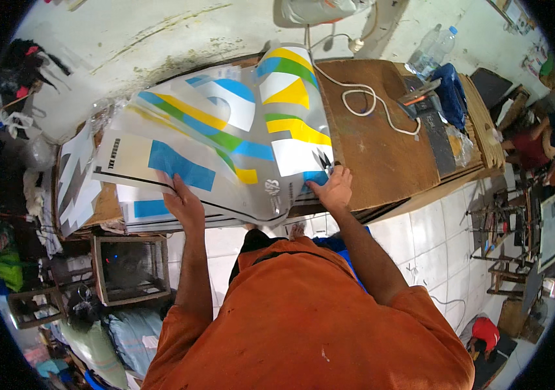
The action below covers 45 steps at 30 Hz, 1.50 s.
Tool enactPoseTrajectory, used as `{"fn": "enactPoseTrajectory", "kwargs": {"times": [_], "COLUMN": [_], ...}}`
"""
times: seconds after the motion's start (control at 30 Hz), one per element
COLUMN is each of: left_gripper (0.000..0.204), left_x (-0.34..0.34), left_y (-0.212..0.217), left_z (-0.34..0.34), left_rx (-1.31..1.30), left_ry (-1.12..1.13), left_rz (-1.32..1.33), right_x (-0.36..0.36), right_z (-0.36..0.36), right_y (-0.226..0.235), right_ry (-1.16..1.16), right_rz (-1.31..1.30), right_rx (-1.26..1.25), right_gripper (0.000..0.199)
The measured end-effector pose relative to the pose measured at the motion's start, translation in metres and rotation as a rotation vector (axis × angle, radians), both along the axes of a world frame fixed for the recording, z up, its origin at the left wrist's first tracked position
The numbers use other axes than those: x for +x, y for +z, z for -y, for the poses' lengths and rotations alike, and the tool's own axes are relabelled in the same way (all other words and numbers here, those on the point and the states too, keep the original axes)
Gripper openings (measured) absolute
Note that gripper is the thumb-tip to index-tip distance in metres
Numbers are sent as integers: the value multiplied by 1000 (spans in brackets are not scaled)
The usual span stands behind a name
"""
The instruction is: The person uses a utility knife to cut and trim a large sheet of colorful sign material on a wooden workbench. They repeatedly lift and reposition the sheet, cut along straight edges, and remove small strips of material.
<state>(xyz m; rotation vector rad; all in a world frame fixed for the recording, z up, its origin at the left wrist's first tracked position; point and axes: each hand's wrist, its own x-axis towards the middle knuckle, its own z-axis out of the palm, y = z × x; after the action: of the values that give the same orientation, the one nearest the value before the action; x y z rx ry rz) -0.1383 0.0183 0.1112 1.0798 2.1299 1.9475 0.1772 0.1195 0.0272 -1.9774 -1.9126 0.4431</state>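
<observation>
A large translucent plastic sheet (261, 156), printed with blue, green, yellow and white shapes, lies across the workbench and curls up at its right side. My left hand (185, 204) is closed on its near left edge, beside a blue printed block, with the fingertips partly behind the sheet. At the near right corner, my right hand (335, 190) is closed round small dark scissors (325, 161), whose blades point away from me. The right thumb rests against the sheet's edge. The scissors' handles are hidden by the hand.
A brown board (381, 136) covers the bench's right part, with a white cable (368, 91) looped over it. Clear plastic bottles (433, 49) and a blue cloth (448, 94) sit at the far right. Below the bench's left end stands a mesh-fronted box (131, 270).
</observation>
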Motion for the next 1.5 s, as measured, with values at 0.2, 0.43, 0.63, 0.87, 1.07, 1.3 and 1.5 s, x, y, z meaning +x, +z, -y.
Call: {"fn": "enactPoseTrajectory", "kwargs": {"times": [0.2,0.43,0.63,0.87,1.07,1.3,1.5], "left_gripper": [53,53,40,25,23,21,21], "left_x": [-27,-26,36,109,137,144,146], "left_y": [-49,-88,-89,-102,-105,-108,-109], "left_z": [16,18,5,-15,-24,-23,-25], "left_rx": [104,419,288,-97,-361,-405,-430], "left_ry": [-23,21,-213,-426,-424,-369,-326], "left_rz": [816,1209,1476,1655,1536,1406,1395], "right_x": [32,48,54,40,11,4,-15], "right_z": [-46,-47,-29,45,86,107,100], "right_y": [18,21,21,27,23,-6,-14], "right_ry": [-292,-44,-52,5,-186,-169,-263], "right_rz": [-140,-40,-92,-1027,-1332,-1498,-1509], "right_rx": [72,244,509,-640,-1078,-1129,-1106], "right_gripper": [40,50,45,43,46,42,38]}}
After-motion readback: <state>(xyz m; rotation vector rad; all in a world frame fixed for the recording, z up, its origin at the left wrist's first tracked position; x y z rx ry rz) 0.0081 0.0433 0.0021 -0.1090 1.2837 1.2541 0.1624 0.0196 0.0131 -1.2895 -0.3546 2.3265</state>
